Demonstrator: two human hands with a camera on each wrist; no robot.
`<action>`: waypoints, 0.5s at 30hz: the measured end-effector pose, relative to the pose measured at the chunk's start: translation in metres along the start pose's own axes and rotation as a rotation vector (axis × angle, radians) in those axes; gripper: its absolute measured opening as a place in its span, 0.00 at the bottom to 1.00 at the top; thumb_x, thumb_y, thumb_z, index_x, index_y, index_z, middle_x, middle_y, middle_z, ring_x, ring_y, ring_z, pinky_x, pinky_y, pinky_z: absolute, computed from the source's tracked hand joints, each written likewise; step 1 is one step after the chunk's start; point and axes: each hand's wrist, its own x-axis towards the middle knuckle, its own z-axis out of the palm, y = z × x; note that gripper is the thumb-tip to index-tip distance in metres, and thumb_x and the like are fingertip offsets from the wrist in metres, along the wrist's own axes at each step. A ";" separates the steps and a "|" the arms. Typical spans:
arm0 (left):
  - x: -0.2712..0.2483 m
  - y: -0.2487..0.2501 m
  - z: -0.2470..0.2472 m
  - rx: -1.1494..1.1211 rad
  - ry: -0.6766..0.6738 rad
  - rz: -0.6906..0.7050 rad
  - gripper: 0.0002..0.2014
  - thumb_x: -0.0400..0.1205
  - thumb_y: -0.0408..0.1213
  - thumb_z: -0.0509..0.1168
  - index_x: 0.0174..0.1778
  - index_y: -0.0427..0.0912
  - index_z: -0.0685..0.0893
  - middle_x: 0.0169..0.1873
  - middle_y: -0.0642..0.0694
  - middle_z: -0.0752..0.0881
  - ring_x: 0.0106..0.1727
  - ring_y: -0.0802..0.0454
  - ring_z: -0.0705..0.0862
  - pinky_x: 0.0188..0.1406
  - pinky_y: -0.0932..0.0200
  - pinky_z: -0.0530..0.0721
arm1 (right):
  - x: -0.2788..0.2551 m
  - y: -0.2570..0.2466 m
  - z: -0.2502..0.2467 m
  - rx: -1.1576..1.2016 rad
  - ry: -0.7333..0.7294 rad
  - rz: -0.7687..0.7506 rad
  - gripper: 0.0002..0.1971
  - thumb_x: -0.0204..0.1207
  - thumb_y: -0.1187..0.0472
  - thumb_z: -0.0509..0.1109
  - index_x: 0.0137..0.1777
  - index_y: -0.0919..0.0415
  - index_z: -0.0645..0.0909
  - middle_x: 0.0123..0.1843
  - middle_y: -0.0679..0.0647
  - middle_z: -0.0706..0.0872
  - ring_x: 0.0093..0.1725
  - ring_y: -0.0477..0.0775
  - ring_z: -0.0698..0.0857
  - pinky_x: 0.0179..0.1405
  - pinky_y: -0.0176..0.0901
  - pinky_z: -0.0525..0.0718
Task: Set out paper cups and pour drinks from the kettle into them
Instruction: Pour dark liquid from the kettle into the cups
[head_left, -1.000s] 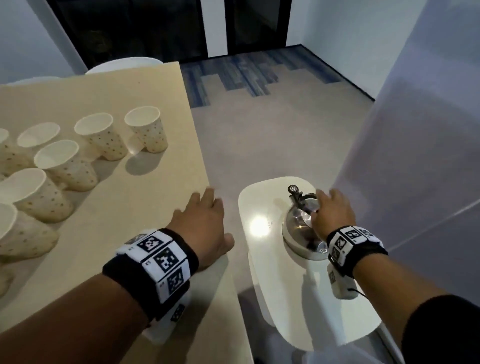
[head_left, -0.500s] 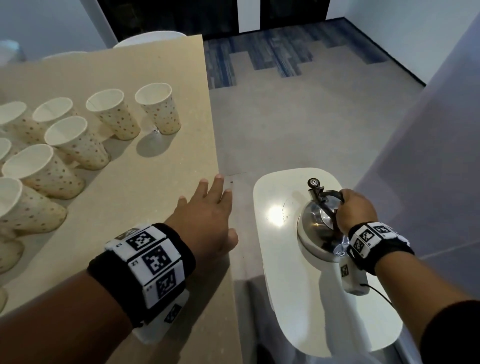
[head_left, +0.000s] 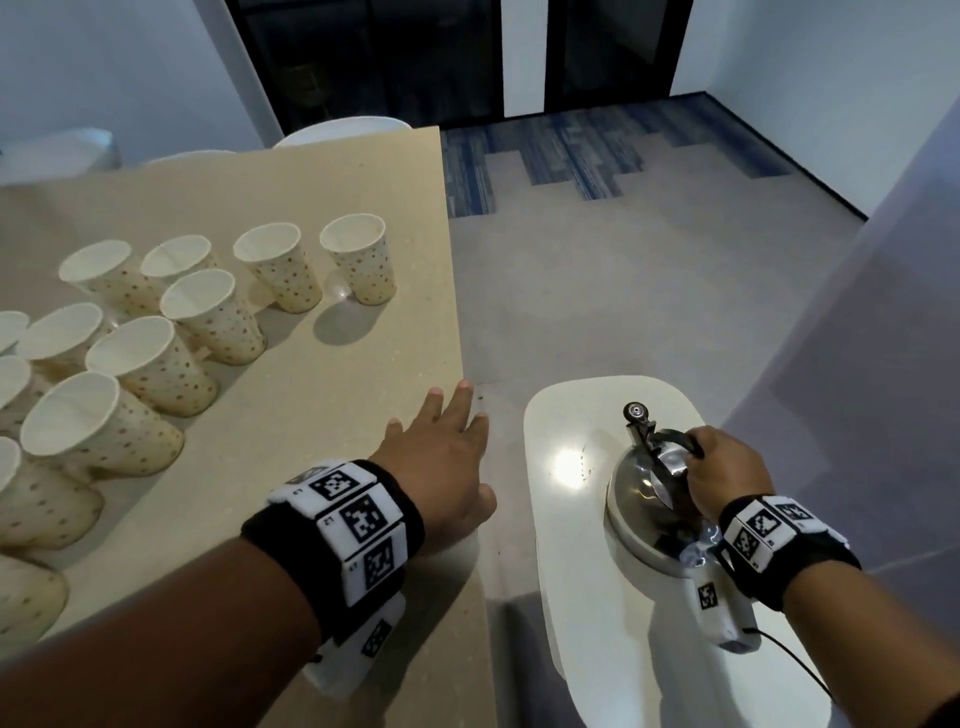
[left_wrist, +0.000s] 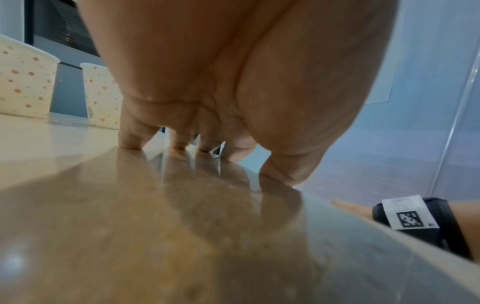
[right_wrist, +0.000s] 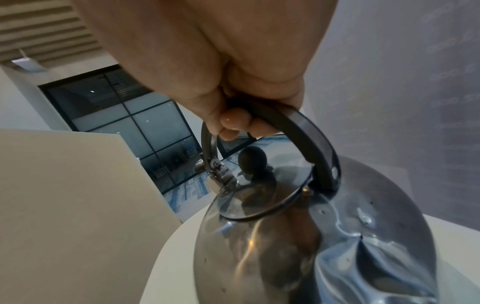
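A shiny steel kettle stands on a white chair seat to the right of the table. My right hand grips its black arched handle, fingers curled round it. Several white paper cups with coloured dots stand upright in rows on the beige table, towards its left; two cups show in the left wrist view. My left hand rests flat on the table near its right edge, fingers straight, holding nothing.
The table's right edge runs beside grey floor. A pale frosted partition stands close on the right of the chair. More white chairs sit at the table's far end, before dark windows.
My right hand has closed round the kettle handle, where a second ago it only reached over the kettle. The view has tilted up a little. My left hand has stayed flat on the table.
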 end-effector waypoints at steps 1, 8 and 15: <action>-0.002 -0.002 -0.001 -0.006 0.001 0.017 0.38 0.86 0.52 0.56 0.89 0.46 0.45 0.87 0.46 0.32 0.88 0.41 0.36 0.85 0.33 0.53 | -0.004 -0.003 -0.002 -0.006 0.005 -0.020 0.09 0.78 0.68 0.62 0.51 0.60 0.83 0.47 0.61 0.88 0.46 0.63 0.82 0.45 0.44 0.77; -0.012 -0.040 -0.006 -0.190 0.069 0.089 0.44 0.83 0.54 0.62 0.90 0.45 0.48 0.89 0.49 0.47 0.89 0.53 0.49 0.87 0.53 0.53 | -0.035 -0.050 -0.049 0.019 0.045 -0.158 0.11 0.77 0.67 0.64 0.50 0.54 0.86 0.45 0.56 0.89 0.44 0.60 0.85 0.45 0.44 0.81; -0.029 -0.082 -0.017 -0.136 0.024 0.026 0.39 0.84 0.55 0.62 0.88 0.43 0.56 0.87 0.43 0.59 0.85 0.44 0.63 0.83 0.46 0.65 | -0.069 -0.125 -0.112 0.072 0.080 -0.347 0.16 0.80 0.67 0.64 0.41 0.41 0.78 0.36 0.43 0.83 0.36 0.36 0.77 0.30 0.29 0.68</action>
